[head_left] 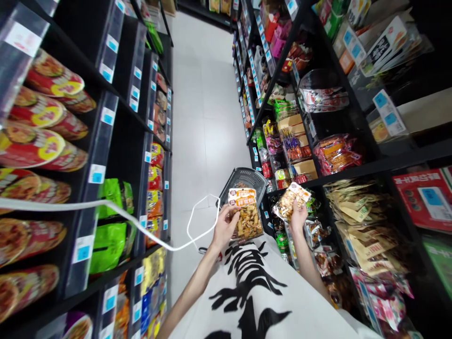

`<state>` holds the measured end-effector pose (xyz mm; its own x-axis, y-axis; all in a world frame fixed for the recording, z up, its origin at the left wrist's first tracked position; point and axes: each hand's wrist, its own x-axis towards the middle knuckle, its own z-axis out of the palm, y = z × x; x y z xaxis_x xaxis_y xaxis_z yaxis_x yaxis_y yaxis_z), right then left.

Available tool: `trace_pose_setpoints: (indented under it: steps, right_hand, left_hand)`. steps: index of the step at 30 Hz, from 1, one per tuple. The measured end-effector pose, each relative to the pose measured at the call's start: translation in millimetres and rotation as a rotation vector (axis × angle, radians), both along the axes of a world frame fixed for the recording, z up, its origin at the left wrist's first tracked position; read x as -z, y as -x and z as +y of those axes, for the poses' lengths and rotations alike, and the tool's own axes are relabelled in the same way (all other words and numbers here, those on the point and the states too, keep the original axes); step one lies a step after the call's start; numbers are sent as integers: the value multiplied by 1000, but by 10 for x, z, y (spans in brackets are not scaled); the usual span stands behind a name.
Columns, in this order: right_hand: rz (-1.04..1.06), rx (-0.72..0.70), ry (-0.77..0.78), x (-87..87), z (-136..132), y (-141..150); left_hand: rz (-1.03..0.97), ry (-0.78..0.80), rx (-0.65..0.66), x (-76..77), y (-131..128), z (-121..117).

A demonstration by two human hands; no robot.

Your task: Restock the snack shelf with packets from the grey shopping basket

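My left hand (226, 227) grips the left edge of a clear snack packet (248, 221) with an orange and white top and brown pieces inside. The packet is in front of my body, covering part of a dark grey shopping basket (256, 178) below. My right hand (298, 217) is closed on a smaller snack bag (290, 200), white at the top with pale brown contents, close to the right-hand shelf. Some of the fingers behind each packet are hidden.
Left shelves hold red instant noodle tubs (45, 148) and green bags (109, 245). Packed snacks (337, 153) fill the right shelving. A white cable (141, 226) crosses from the left toward my left hand. Pale floor (208, 117) runs between both shelves.
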<state>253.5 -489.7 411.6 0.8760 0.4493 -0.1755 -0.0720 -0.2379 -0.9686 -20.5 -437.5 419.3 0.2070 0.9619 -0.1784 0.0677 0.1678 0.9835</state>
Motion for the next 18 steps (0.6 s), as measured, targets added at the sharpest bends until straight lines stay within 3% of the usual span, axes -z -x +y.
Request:
trace_pose_setpoints:
  steps: [4, 7, 10, 13, 18]
  right_hand:
    - [231, -412, 52, -87, -12, 706]
    - [305, -581, 10, -192, -9, 1190]
    - [286, -572, -24, -269, 19, 1396]
    - [193, -511, 10, -326, 27, 1409]
    - [75, -414, 40, -607, -131, 1357]
  left_hand:
    - [98, -125, 75, -57, -138, -14]
    - [166, -197, 87, -62, -211, -44]
    - [236, -224, 71, -40, -219, -64]
    - [274, -297, 94, -38, -219, -40]
    - [267, -436, 340, -255, -348, 50]
